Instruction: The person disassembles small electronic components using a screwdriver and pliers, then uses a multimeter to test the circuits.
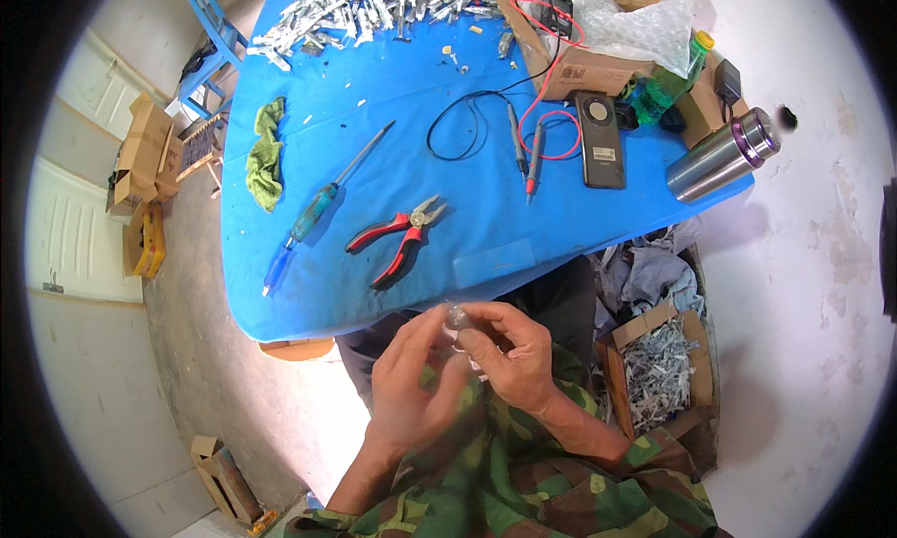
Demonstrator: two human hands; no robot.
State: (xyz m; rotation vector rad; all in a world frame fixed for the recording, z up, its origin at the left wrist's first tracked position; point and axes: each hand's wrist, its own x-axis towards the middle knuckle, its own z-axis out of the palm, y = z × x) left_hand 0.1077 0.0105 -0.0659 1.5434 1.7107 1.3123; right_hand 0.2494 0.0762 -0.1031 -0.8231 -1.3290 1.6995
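Just past the near edge of the table, over my lap, my right hand (512, 356) pinches a small shiny, silvery-clear piece (456, 317) between thumb and fingers. Its exact kind is too small to make out. My left hand (406, 379) is beside it, fingers stretched out and fingertips at the piece, the thumb apart and blurred by motion. Something pale shows below the piece, partly hidden between the hands. Nearest on the blue-covered table (374, 304) lie pliers (402, 237) with red and black handles, jaws parted, and a screwdriver (313, 215) with a blue-green handle.
A heap of silvery strips (374, 10) covers the far side. A green cloth (266, 155) lies left. Two test probes (523, 150) with cables, a dark phone-like device (600, 141), a steel flask (719, 159) and cardboard box (579, 71) stand right. Below is a scrap-filled box (654, 374).
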